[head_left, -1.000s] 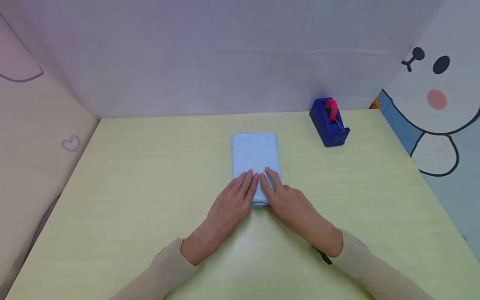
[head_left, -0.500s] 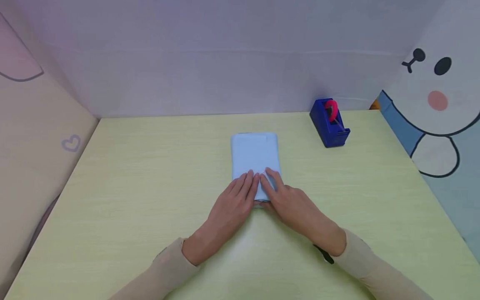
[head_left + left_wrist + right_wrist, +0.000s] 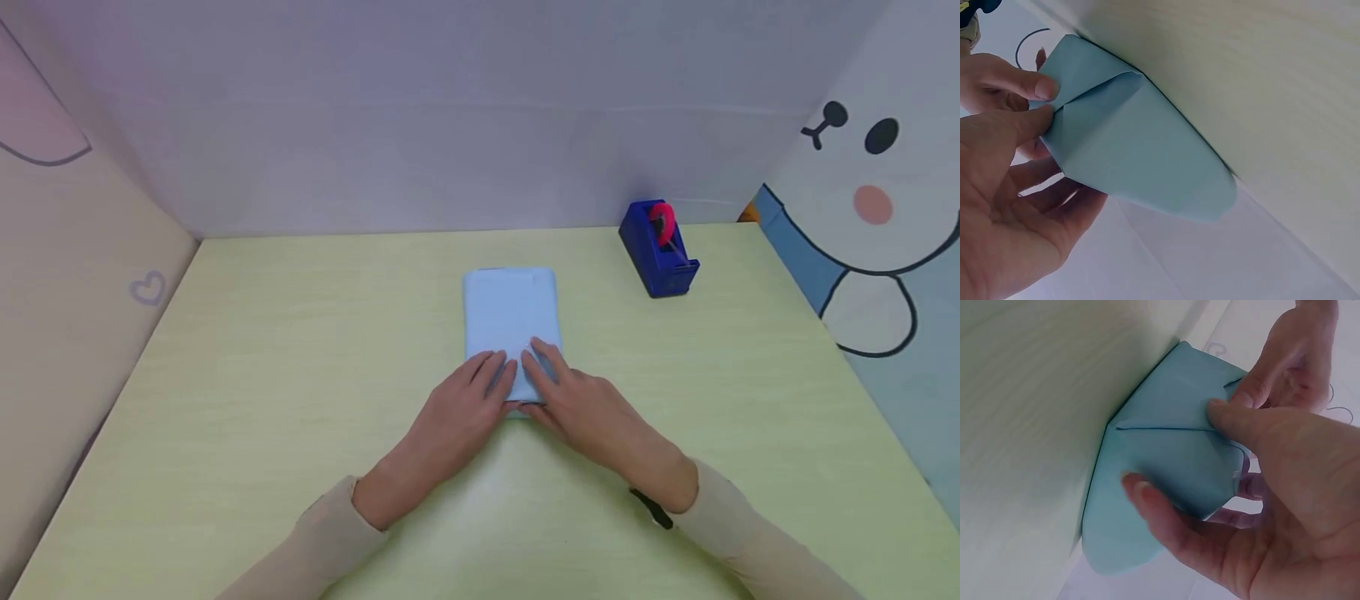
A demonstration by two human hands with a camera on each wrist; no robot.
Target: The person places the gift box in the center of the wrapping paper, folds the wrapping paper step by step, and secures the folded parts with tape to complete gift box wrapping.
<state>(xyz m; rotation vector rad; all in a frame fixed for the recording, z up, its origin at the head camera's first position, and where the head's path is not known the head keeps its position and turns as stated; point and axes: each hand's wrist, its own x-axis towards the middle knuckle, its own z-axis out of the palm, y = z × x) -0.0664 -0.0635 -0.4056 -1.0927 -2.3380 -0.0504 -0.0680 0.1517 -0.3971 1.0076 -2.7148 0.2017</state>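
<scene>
A flat package wrapped in light blue paper (image 3: 510,304) lies on the table, its short end towards me. My left hand (image 3: 459,417) grips the near left corner, fingers on top and thumb against the end. Opposite it, my right hand (image 3: 596,417) holds the near right corner the same way. In the left wrist view, the end shows a folded paper flap (image 3: 1094,72) with slanted creases, and both thumbs press close together at its edge. The right wrist view shows the flap (image 3: 1166,403) too, its straight edge running across the end under my right thumb.
A dark blue tape dispenser (image 3: 660,250) with a pink-red roll stands at the back right of the pale table (image 3: 300,333). A light wall (image 3: 412,167) closes off the back, and printed panels rise at both sides.
My left fingertips have drawn back slightly towards me and spread apart. Both thumbs have come together at the package's near end. The package stays in place.
</scene>
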